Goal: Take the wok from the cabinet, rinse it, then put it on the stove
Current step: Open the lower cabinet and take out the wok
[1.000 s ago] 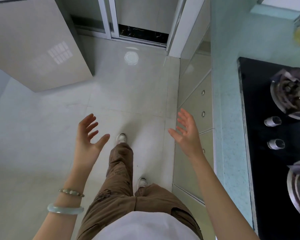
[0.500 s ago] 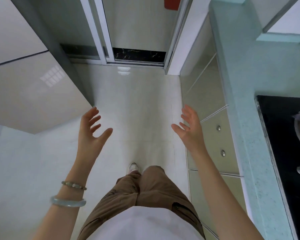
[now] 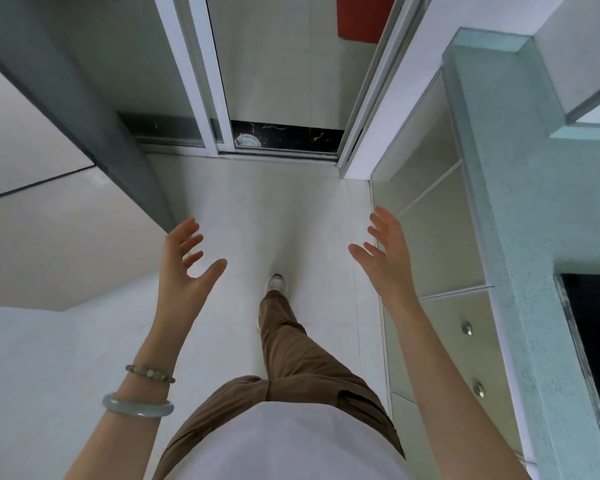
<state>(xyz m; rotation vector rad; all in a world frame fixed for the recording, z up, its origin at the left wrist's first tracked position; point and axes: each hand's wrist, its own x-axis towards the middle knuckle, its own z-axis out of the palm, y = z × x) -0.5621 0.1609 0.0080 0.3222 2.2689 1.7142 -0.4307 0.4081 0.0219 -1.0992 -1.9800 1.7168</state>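
Wok: not in view, presumably behind one of the shut cabinet fronts (image 3: 430, 244) under the counter (image 3: 520, 209). Left hand (image 3: 182, 268), right hand (image 3: 385, 261): both spread, empty. Cabinets lie to the right; right hand nearer, just beside them.

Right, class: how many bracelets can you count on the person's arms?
2, both on the left wrist: a beaded bracelet nearer the left hand, and a pale green bangle further up the arm. The right wrist is bare.
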